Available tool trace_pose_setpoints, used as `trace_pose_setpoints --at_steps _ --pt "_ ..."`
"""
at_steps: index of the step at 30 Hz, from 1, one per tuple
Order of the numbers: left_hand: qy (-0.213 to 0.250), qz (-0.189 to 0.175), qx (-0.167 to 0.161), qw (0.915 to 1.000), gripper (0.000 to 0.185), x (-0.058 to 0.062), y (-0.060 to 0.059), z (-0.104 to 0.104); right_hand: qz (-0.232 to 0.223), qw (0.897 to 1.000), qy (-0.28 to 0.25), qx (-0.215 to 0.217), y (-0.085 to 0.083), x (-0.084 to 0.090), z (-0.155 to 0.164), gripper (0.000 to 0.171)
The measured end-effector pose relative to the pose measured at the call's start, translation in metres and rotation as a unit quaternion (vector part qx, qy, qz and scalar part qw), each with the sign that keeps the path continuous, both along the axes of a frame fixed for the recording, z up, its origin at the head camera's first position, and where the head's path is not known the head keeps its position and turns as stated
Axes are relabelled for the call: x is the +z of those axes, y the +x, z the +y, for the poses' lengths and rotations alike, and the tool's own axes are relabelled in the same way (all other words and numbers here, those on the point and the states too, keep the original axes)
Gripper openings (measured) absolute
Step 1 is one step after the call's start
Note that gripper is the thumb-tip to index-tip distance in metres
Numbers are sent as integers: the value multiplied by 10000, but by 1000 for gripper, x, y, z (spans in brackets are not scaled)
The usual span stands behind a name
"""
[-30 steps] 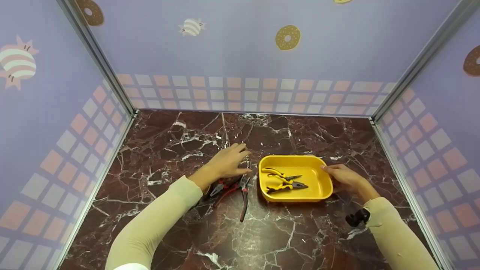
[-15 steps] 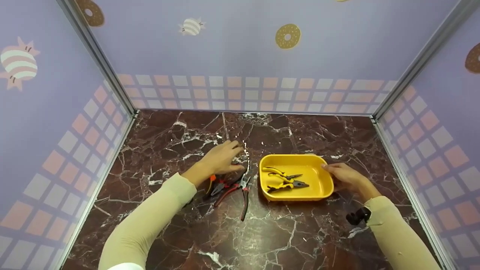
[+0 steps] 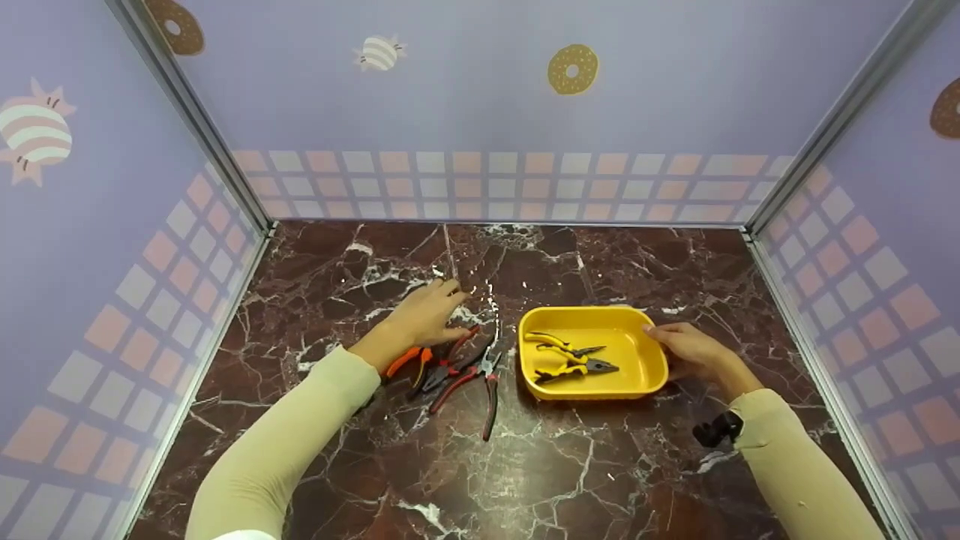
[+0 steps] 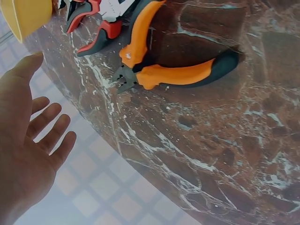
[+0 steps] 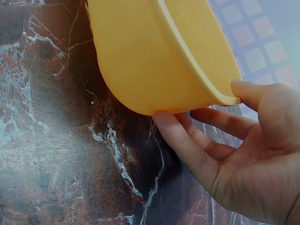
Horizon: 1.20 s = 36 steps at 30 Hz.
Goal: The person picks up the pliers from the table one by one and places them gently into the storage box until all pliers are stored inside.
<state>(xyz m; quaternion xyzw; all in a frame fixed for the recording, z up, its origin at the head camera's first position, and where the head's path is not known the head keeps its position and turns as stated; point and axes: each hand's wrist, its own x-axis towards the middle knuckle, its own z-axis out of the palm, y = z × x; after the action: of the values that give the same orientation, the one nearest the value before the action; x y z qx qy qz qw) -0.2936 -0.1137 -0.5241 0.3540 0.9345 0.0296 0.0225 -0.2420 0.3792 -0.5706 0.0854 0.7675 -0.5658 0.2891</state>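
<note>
On the marble worktop (image 3: 570, 465) my right hand (image 3: 694, 351) holds the right end of the yellow tray (image 3: 645, 367), thumb on its rim and fingers under its wall, so my wrist view shows only the outside of the tray and not the two yellow pliers (image 3: 570, 358) lying inside. My left hand (image 3: 424, 319) hovers with fingers straight and spread, its grip wide and holding nothing, just above the orange pliers (image 3: 409, 360). These lie beside a heap of red-and-black pliers (image 3: 469, 375), left of the tray, which overlap so much that I cannot count them.
</note>
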Motion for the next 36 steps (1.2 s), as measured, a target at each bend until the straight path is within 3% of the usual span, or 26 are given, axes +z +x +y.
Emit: trace_pose_setpoints --at_steps 11,20,30,36 --pt "-274 -84 253 9993 74 -6 1 -12 -3 9999 100 -8 -1 -2 1 66" --pt "-402 -202 259 9987 71 -9 8 -20 -19 10000 82 -51 -1 -2 0 67" --pt "-607 -501 594 9951 77 -13 11 -28 45 10000 6 -24 -1 -2 0 66" --pt "-745 -567 600 9938 80 -13 16 -31 0 10000 -45 -83 -1 -2 0 63"
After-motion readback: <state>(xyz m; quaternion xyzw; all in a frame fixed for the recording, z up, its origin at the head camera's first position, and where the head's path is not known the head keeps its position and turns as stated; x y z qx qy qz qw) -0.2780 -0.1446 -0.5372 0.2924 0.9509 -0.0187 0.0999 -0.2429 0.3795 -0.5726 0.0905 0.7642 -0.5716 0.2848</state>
